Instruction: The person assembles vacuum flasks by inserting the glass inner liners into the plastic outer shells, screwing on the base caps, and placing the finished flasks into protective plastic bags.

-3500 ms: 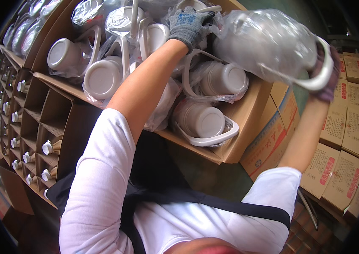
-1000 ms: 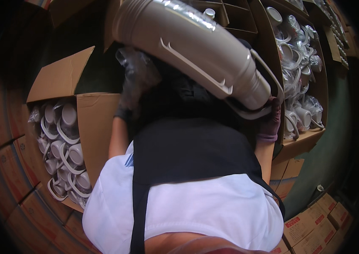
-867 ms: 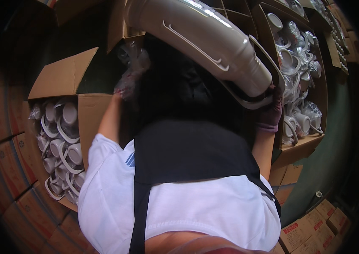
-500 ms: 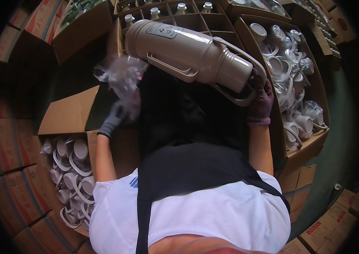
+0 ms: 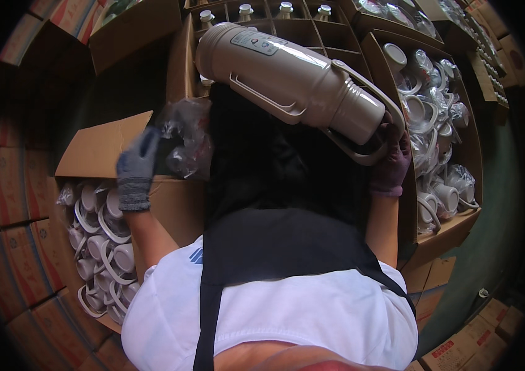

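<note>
A large pale beige thermos flask [image 5: 281, 77] lies tilted across the far middle, with its base up at the left and its cup lid down at the right. Round its carrying handle at the lid end, my right hand [image 5: 391, 162], in a purple glove, is closed. My left hand [image 5: 136, 170], in a grey glove, holds nothing; its fingers are stretched and a little blurred. A crumpled clear plastic bag [image 5: 189, 133] is beside it, apart from the fingers. The flask's base overlaps a divided carton [image 5: 179, 68] holding silver-capped bottles or flask liners.
At my left, an open carton [image 5: 98, 148] holds several beige lids and handles. To the right, another carton [image 5: 445, 230] is full of similar bagged parts. Stacked cartons [image 5: 12, 185] line the left side. More boxes [image 5: 473, 337] sit at the lower right.
My left hand has let go of the plastic bag and moved left and up. The flask, still in my right hand, appears slightly farther right in view.
</note>
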`<state>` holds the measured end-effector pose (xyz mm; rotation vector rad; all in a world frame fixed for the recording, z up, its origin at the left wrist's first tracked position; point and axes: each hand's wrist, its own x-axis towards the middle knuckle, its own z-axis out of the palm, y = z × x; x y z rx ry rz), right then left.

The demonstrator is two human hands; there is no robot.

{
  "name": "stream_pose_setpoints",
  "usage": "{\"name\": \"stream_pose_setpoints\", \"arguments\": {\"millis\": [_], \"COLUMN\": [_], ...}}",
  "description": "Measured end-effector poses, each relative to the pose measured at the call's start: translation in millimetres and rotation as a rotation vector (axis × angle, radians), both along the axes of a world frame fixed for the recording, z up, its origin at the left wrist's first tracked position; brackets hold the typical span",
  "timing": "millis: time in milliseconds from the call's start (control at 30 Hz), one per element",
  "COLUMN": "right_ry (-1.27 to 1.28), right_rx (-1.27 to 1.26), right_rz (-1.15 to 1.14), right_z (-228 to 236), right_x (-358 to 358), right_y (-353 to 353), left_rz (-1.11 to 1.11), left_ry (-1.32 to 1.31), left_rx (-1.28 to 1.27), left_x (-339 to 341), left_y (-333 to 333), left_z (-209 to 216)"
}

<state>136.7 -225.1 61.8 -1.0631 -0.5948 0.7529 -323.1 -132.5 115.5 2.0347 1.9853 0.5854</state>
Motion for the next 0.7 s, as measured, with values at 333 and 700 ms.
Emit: {"name": "stream_pose_setpoints", "arguments": {"millis": [333,700], "right_ry": [-0.335,-1.208], "right_rx": [0.029,0.183], "right_rz": [0.046,0.836], "right_z": [35.4,113.1], "right_x": [-47.6,0.1], "right_y": [-27.5,46.2], "left_rz": [-0.132,-0.129], "left_ry": [-0.620,-1.535], "left_rx": [-0.120,-0.235], "left_x": [85.4,164.4], "left_y": [242.3,224.9], "left_z": [-67.0,-111.2]}}
